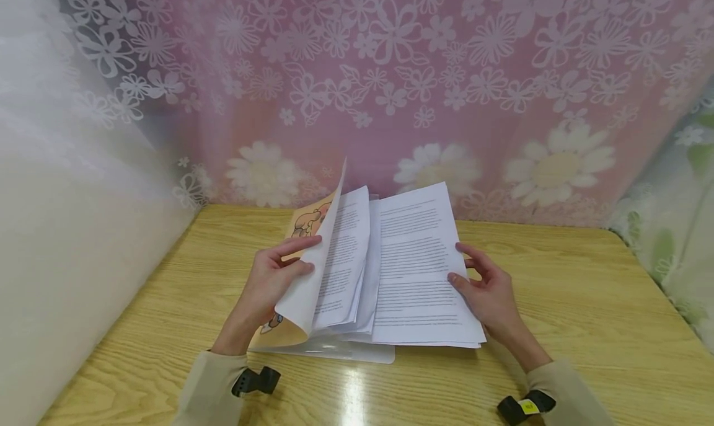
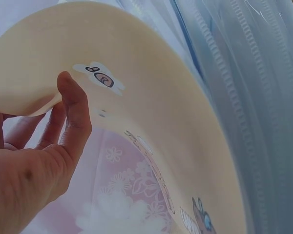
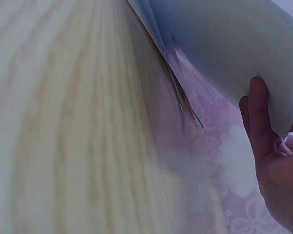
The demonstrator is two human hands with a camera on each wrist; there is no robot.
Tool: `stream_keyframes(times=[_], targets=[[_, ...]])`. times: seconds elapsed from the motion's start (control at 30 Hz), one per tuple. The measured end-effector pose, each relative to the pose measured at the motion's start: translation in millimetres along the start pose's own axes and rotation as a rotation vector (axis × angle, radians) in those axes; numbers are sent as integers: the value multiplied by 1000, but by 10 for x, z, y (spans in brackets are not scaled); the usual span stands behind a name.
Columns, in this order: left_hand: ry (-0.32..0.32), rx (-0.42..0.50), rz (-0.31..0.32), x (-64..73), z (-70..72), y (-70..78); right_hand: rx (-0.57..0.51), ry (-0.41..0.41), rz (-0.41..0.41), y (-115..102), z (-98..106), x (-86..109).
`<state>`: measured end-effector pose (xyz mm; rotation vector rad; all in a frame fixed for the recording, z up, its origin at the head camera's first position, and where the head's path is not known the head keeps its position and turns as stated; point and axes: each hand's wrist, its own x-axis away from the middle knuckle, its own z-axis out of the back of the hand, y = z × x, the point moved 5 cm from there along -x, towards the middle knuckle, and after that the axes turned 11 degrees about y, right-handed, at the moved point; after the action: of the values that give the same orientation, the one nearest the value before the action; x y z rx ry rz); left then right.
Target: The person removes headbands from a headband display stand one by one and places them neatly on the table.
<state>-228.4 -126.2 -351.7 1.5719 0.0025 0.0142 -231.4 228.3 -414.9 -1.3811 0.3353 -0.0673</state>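
A folder lies spread on the table, its bendy cover [image 1: 313, 292] orange outside with cartoon figures and white inside. My left hand [image 1: 269, 283] pinches this cover by its outer edge and holds it raised and curved; the left wrist view shows the cover [image 2: 151, 58] bowed over the fingers. Printed sheets [image 1: 343, 252] lean beside it. On the other side, my right hand [image 1: 492, 296] grips the outer edge of more printed sheets [image 1: 415, 258], thumb on top and fingers underneath. Below, the sheets' underside [image 3: 224, 48] is lifted off the table. Clear plastic sleeves [image 2: 249, 97] sit inside the folder.
The pale wooden table [image 1: 580, 302] extends around the folder. A pink flowered curtain [image 1: 357, 103] hangs right behind the table's back edge, with a whitish sheet [image 1: 83, 196] along the left and a flowered one [image 1: 669, 227] along the right.
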Motion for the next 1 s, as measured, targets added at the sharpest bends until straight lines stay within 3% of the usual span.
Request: stream_keyframes(times=[1.0], targets=[[2, -1, 15, 15, 2, -4, -23, 24, -77, -21, -315, 131]])
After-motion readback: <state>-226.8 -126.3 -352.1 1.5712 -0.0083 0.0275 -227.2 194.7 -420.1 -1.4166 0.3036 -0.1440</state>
